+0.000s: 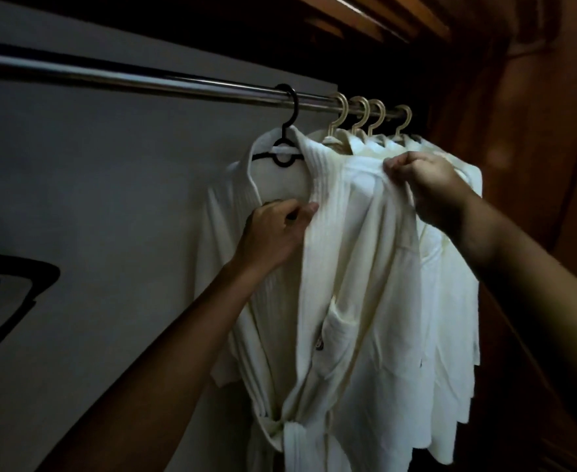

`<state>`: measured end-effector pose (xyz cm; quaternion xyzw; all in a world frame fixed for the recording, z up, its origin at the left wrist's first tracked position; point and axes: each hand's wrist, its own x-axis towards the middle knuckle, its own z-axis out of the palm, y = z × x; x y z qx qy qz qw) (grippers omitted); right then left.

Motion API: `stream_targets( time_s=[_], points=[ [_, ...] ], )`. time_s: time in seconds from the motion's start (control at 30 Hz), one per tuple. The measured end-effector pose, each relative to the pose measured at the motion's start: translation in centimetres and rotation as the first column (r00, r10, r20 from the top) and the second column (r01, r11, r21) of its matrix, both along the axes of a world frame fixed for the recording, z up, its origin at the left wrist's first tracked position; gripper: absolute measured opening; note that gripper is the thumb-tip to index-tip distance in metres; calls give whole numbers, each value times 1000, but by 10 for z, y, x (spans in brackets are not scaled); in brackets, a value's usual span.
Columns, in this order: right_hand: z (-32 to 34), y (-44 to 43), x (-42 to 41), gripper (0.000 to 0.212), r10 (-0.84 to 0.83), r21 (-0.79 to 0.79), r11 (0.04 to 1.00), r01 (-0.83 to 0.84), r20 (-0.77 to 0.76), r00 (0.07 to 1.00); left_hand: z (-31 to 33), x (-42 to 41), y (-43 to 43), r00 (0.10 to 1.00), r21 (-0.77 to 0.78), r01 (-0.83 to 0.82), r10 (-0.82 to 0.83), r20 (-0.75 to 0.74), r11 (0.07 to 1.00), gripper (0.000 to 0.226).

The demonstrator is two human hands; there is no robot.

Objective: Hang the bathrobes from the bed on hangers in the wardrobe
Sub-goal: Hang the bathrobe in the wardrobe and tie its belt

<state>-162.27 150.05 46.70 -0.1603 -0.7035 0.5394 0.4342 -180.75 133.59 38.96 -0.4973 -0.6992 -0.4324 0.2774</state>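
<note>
A white bathrobe (pixel 334 274) hangs on a black hanger (pixel 285 144) hooked over the metal rail (pixel 144 80) of the wardrobe. My left hand (pixel 273 233) grips the robe's front collar edge just below the hanger. Up at the robe's right shoulder, my right hand (pixel 430 189) pinches the fabric. The robe's belt is tied at the waist near the bottom of the view. To the right, several more white bathrobes (pixel 450 284) hang close together on cream hangers (pixel 358 117).
The grey back panel of the wardrobe (pixel 110 199) fills the left side. A brown wooden side wall (pixel 535 148) stands close on the right. Wooden slats (pixel 365 15) run overhead. The rail's left stretch carries no hangers.
</note>
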Motion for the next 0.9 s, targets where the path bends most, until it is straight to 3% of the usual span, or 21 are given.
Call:
stream_targets(
  time_s=[0.1, 0.17, 0.23, 0.33, 0.47, 0.63, 0.8, 0.9],
  points=[
    [-20, -1, 0, 18, 82, -51, 996, -74, 178, 981, 2, 2, 1, 999, -59, -5, 8, 48, 998, 52],
    [-33, -1, 2, 18, 51, -4, 999, -51, 215, 975, 2, 5, 1, 998, -63, -16, 20, 58, 998, 52],
    [-37, -6, 6, 14, -70, 144, 988, 54, 110, 991, 2, 8, 1, 997, -60, -23, 27, 73, 998, 50],
    [-45, -23, 19, 25, -259, 442, 864, 243, -24, 966, 1, 14, 1, 995, -105, -22, 33, 97, 994, 46],
    [-73, -34, 27, 33, -361, 725, 664, 180, 100, 927, 7, 12, 5, 994, -80, -75, 82, 77, 994, 57],
    [-87, -17, 32, 43, -404, 694, 685, 223, 106, 909, 11, 7, 9, 994, -29, -105, 105, 30, 994, 68],
    [-103, -13, 44, 27, -544, 732, 598, 326, 71, 836, 7, 9, 13, 993, -5, -112, 112, 44, 994, 66],
    [-74, -22, 54, 32, -462, 641, 672, 371, -28, 886, 3, 9, 12, 993, -1, -100, 100, 62, 995, 67]
  ],
)
